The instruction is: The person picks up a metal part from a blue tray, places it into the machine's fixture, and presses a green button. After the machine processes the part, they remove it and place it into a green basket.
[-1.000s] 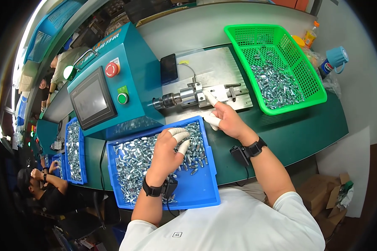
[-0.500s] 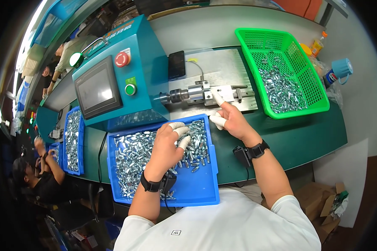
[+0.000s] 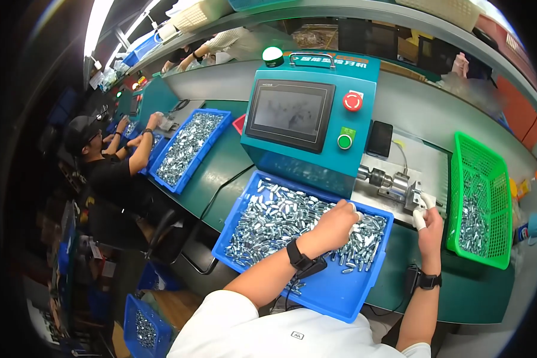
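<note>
Over the right-hand part of a blue tray (image 3: 334, 295), the person's left hand (image 3: 335, 225) was lowered onto a heap of small metal pieces (image 3: 274, 218), its fingers curled inward and their tips mostly hidden; whether they pinched a piece could not be told. Farther right, beside the clamp block (image 3: 413, 196) of a teal machine (image 3: 307, 164), the right hand (image 3: 429, 228) held its thumb and forefinger a little parted, the tips at or close to the block, and it could not be made out whether anything sat between them. The chief hazard seemed to lie there: with fingertips so near the chuck (image 3: 377, 177), a white finger cover could be snagged if the spindle turned, or a tip nipped if the clamp tightened. The tray's near corner appeared to jut past the edge of the green bench (image 3: 459, 295), so a knock from the forearm or body might tip it and spill the load. A blind pick from the crowded heap could also bring up two pieces, or one turned the wrong way. The pieces themselves were short, slim and silvery, glinting with a faint bluish cast, many narrowing toward one end; they lay jumbled at every angle, densest across the far side of the tray, while similar ones filled part of a green basket (image 3: 456, 206) at right.
</note>
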{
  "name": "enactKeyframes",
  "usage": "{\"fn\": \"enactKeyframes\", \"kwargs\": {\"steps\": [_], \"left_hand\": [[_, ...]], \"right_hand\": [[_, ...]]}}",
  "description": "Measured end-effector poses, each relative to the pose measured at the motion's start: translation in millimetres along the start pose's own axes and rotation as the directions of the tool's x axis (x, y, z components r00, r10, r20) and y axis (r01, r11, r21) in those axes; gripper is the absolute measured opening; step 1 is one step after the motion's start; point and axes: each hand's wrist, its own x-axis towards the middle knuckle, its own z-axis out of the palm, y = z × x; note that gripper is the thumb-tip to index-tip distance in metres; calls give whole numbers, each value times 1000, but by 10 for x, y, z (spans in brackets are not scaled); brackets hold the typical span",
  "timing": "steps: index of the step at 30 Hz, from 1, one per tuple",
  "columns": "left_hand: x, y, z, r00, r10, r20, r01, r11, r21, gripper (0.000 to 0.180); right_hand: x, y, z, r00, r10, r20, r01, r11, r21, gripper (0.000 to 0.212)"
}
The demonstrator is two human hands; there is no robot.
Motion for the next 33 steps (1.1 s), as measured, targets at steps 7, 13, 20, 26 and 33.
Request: {"fn": "enactKeyframes", "kwargs": {"steps": [7, 13, 20, 26, 33], "left_hand": [[26, -28, 18, 998, 44, -35, -46, 997, -57, 28], [46, -21, 95, 982, 122, -144, -144, 977, -155, 24], [7, 51, 120, 988, 134, -71, -145, 973, -182, 23], [7, -15, 76, 991, 130, 31, -121, 971, -205, 27], [62, 194, -184, 990, 48, 132, -4, 948, -317, 28]], "right_hand": [[78, -564, 104, 924, -383, -23, 301, 761, -575, 57], [80, -883, 171, 932, -317, 177, 337, 576, -745, 52], [203, -659, -42, 925, -374, 61, 327, 705, -630, 49], [65, -220, -309, 820, -18, -572, 191, 951, 244, 56], [-19, -368, -39, 851, -140, -507, 292, 927, 235, 63]]}}
